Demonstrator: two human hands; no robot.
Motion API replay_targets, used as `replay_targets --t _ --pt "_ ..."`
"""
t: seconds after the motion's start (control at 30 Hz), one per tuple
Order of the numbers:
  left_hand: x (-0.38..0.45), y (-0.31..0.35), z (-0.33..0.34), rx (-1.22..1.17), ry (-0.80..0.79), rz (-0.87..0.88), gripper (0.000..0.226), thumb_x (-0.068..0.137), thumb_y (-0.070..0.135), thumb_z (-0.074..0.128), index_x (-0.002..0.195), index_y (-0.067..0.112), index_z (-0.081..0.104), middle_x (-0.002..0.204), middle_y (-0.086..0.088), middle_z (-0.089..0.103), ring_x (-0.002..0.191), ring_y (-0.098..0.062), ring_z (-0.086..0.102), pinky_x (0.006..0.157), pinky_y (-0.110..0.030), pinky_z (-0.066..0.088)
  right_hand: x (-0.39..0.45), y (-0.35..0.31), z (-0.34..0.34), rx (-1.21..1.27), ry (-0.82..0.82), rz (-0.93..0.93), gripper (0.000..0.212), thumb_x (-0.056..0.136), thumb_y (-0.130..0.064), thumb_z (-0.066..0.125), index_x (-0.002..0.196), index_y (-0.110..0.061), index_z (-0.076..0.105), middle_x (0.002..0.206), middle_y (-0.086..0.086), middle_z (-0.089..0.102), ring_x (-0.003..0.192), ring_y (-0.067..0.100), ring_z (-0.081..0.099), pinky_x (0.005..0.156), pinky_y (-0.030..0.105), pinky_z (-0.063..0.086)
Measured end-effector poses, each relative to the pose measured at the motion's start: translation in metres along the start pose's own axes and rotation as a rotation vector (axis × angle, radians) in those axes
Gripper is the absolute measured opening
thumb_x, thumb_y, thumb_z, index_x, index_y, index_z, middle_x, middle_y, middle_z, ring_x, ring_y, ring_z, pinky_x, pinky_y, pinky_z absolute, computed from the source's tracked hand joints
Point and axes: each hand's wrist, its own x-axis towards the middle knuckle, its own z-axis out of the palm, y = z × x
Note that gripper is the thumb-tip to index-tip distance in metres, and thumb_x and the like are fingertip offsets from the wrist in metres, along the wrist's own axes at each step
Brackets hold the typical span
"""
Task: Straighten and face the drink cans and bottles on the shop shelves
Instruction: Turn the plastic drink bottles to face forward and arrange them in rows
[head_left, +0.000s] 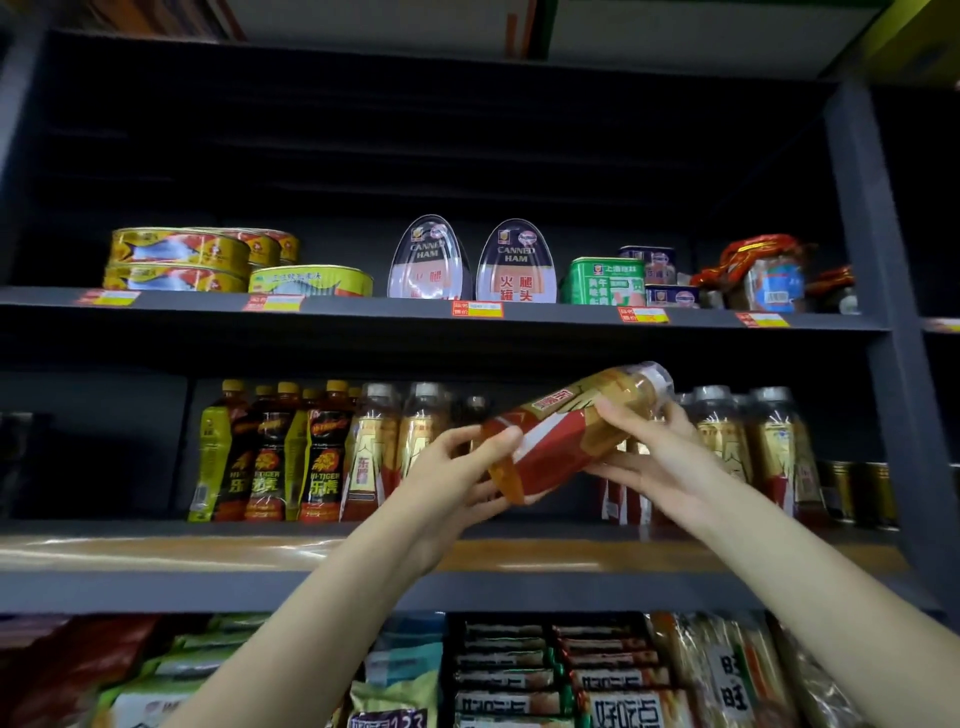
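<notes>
An amber drink bottle (566, 431) with a red and gold label and a silver cap is tilted almost on its side in front of the middle shelf, cap up to the right. My left hand (457, 473) grips its base end, fingers curled round it. My right hand (649, 452) holds the upper part near the neck, thumb on top and fingers beneath. Matching bottles (395, 447) stand upright behind on the left, and more of them (748, 441) on the right. Dark Hi-Tiger bottles (275, 457) with yellow caps stand further left.
The middle shelf edge (208, 556) runs below the hands. Fish tins (176, 257), canned ham (472, 262) and small tins sit on the shelf above. Gold cans (857, 491) stand far right by the upright post (893, 312). Snack packs (561, 670) fill the lower shelf.
</notes>
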Motion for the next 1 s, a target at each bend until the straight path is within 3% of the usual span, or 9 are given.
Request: replay_targets --t 0.13,0.27,0.37,0.43,0.53,0.67,0.73,0.87,1.0 --pt "-0.007 -0.012 0.000 0.044 0.020 0.064 0.038 0.070 0.019 0.075 0.105 0.018 0.059 0.105 -0.007 0.068 0.093 -0.021 0.069 0.078 -0.037 0.058 -0.006 -0.002 -0.003 -0.143 -0.109 -0.004 0.074 0.069 -0.012 0.075 0.133 -0.020 0.040 0.115 0.013 0.065 0.095 0.027 0.069 0.071 0.040 0.060" --pt "-0.004 -0.015 0.003 0.420 0.168 0.366 0.052 0.069 0.021 0.079 0.116 0.026 0.056 0.107 0.009 0.062 0.095 -0.006 0.062 0.073 -0.024 0.057 -0.004 0.002 0.001 -0.089 -0.084 0.127 0.042 0.081 -0.011 0.068 0.119 -0.011 0.049 0.112 0.017 0.063 0.097 0.031 0.066 0.079 0.043 0.056" --pt "0.000 -0.014 0.000 0.655 0.113 0.454 0.057 0.070 0.024 0.080 0.120 0.030 0.053 0.109 0.016 0.059 0.100 0.001 0.057 0.075 -0.018 0.056 -0.004 0.004 0.001 -0.023 -0.064 0.150 0.050 0.072 -0.011 0.073 0.117 -0.009 0.050 0.107 0.016 0.064 0.100 0.033 0.064 0.085 0.047 0.053" --pt "0.003 -0.015 -0.003 0.668 0.049 0.379 0.047 0.076 0.020 0.075 0.118 0.028 0.055 0.112 0.017 0.057 0.105 -0.001 0.055 0.077 -0.020 0.055 -0.004 0.004 0.001 -0.085 -0.028 0.044 0.063 0.070 -0.006 0.076 0.124 -0.014 0.046 0.110 0.011 0.064 0.101 0.027 0.064 0.083 0.044 0.054" --pt "0.008 -0.015 -0.010 0.734 0.134 0.342 0.027 0.086 0.012 0.063 0.111 0.023 0.061 0.110 0.014 0.054 0.107 -0.002 0.048 0.088 -0.026 0.047 -0.005 -0.001 0.004 -0.525 0.010 -0.309 0.088 0.068 -0.005 0.081 0.136 -0.028 0.031 0.118 -0.008 0.053 0.108 0.012 0.055 0.086 0.030 0.048" --pt "0.013 -0.007 -0.016 0.612 0.235 0.354 0.018 0.089 0.007 0.058 0.096 0.023 0.064 0.094 0.015 0.061 0.100 -0.006 0.056 0.072 -0.013 0.043 -0.004 -0.006 0.002 -0.868 -0.010 -0.638 0.097 0.067 -0.012 0.084 0.137 -0.040 0.023 0.121 -0.018 0.040 0.119 0.011 0.046 0.098 0.036 0.044" --pt "0.014 -0.007 -0.017 0.628 0.235 0.357 0.020 0.090 0.006 0.057 0.091 0.024 0.064 0.092 0.015 0.060 0.099 -0.007 0.057 0.068 -0.011 0.042 -0.006 -0.004 -0.001 -0.865 -0.014 -0.692 0.096 0.067 -0.012 0.084 0.128 -0.051 0.021 0.122 -0.021 0.039 0.124 0.013 0.044 0.103 0.044 0.044" --pt "0.014 -0.008 -0.008 0.678 0.200 0.367 0.017 0.090 0.008 0.057 0.094 0.023 0.063 0.103 0.007 0.059 0.103 -0.007 0.054 0.079 -0.018 0.042 -0.008 -0.002 -0.007 -0.844 -0.034 -0.707 0.096 0.067 -0.013 0.084 0.125 -0.057 0.020 0.118 -0.028 0.040 0.123 0.012 0.046 0.100 0.045 0.046" --pt "0.013 -0.007 0.006 0.667 0.078 0.290 0.031 0.084 0.031 0.065 0.114 0.027 0.057 0.115 0.010 0.056 0.112 -0.010 0.052 0.081 -0.021 0.044 0.000 -0.008 -0.008 -0.479 0.007 -0.504 0.089 0.069 -0.014 0.081 0.132 -0.045 0.027 0.121 -0.005 0.053 0.111 0.017 0.057 0.094 0.045 0.050"
